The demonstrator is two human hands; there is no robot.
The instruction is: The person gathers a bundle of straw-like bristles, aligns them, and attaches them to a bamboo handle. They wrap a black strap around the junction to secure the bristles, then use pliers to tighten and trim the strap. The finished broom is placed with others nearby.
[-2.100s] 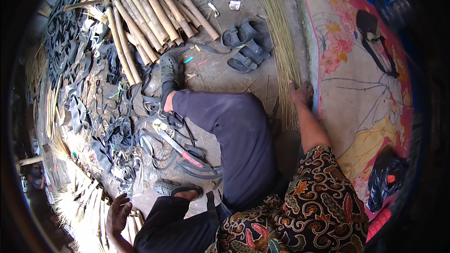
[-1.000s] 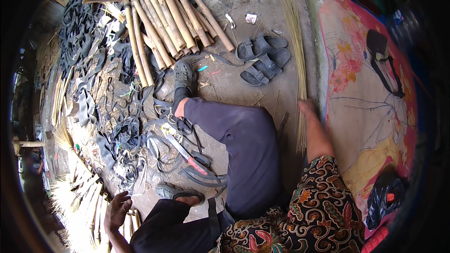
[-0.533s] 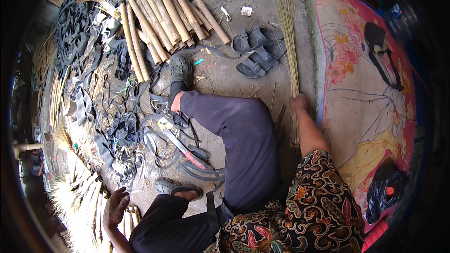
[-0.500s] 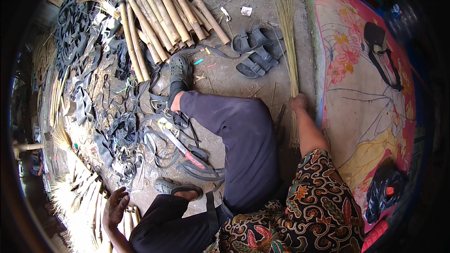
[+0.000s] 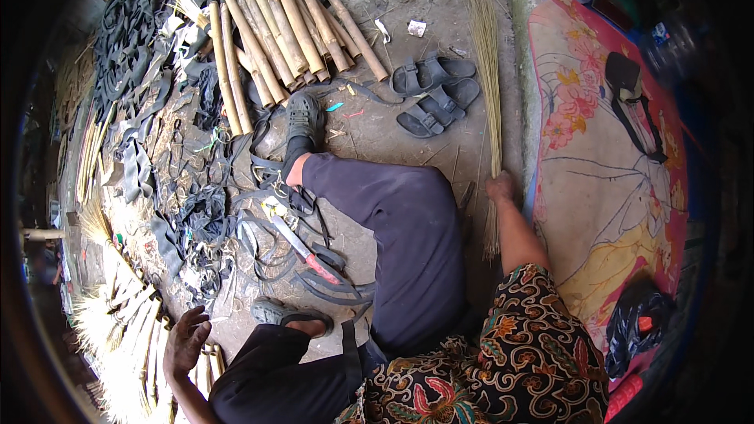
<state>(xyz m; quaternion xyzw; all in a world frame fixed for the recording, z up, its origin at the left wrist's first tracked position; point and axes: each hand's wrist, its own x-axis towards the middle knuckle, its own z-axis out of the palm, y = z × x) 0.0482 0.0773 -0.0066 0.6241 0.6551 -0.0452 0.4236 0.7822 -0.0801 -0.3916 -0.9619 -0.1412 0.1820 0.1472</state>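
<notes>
My right hand (image 5: 501, 186) is closed round a long bundle of thin straw-coloured sticks (image 5: 488, 78), which lies lengthwise on the floor by a low concrete ledge. The bundle's loose ends stick out on both sides of the fist. At the lower left my left hand (image 5: 185, 339) is raised with fingers apart and slightly curled, holding nothing. It is nearest to a pile of bamboo-handled brooms (image 5: 141, 338) with pale bristles. A knife (image 5: 302, 247) with a red handle rests among black rubber strips in front of my legs.
More bamboo broom handles (image 5: 283, 23) lie fanned out at the top. Black rubber strips (image 5: 137, 71) heap up at the far left. A pair of dark sandals (image 5: 440, 106) sits near the bundle. On the right are a flowered mat (image 5: 597, 188) and a black plastic bag (image 5: 638, 322).
The view has shifted slightly. My right hand still grips the stick bundle in about the same place, and my left hand stays raised with its fingers apart.
</notes>
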